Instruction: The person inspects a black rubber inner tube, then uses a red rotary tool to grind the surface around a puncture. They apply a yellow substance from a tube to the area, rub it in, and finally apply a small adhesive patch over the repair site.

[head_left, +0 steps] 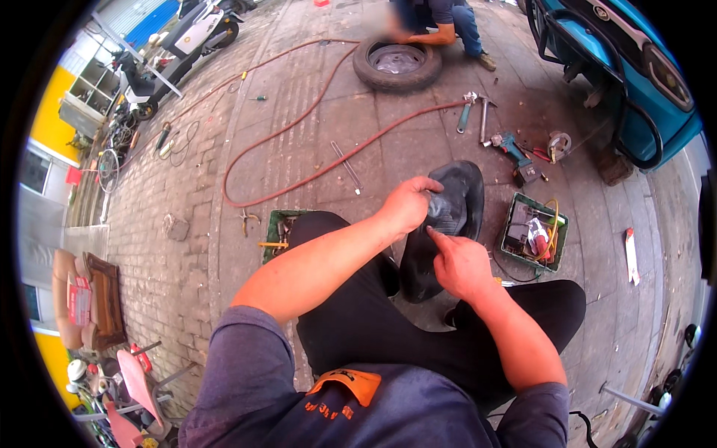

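Observation:
A black rubber inner tube (452, 214), limp and folded over, lies across the space between my knees. A scuffed greyish patch shows on its upper face. My left hand (409, 203) pinches its left edge, fingertips reaching over onto the rubber. From the lower right, my right hand (461, 265) holds the tube, its index finger stretched along the surface beside the patch and its other fingers curled. What those curled fingers grip underneath is hidden.
A green toolbox (535, 231) stands to the right, another green box (278, 233) by my left knee. Ahead lie a cordless impact wrench (511, 153), a hammer (484, 118), an adjustable wrench (464, 113) and a red hose (299, 119). Beyond, a person crouches at a wheel (397, 81); a blue vehicle (642, 75) stands right.

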The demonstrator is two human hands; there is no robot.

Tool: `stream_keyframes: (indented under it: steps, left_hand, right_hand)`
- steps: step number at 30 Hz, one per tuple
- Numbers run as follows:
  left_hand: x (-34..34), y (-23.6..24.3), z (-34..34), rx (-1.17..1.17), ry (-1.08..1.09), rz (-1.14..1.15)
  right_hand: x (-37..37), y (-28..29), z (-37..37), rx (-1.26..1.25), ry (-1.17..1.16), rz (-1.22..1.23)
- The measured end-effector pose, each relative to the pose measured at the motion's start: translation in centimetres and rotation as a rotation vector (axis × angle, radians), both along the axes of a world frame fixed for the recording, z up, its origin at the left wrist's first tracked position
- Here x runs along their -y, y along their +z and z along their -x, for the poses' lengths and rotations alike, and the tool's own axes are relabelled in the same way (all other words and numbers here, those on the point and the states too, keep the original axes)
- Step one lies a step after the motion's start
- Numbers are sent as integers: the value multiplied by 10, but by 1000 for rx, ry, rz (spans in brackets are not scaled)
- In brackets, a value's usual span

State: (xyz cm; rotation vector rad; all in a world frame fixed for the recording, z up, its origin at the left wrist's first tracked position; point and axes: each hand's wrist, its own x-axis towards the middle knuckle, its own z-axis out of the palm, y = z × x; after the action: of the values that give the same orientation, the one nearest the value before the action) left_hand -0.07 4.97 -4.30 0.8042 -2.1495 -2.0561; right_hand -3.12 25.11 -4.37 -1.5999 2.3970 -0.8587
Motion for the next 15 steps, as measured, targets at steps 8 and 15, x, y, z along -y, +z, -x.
stream_keyframes:
  steps: [8, 15]
  left_hand:
    - [2, -8, 3, 18, 15, -23]
    - [6, -13, 3, -6, 22, -88]
  right_hand:
    - [2, 3, 4, -17, -61, -78]
    - [6, 10, -3, -50, -89, -75]
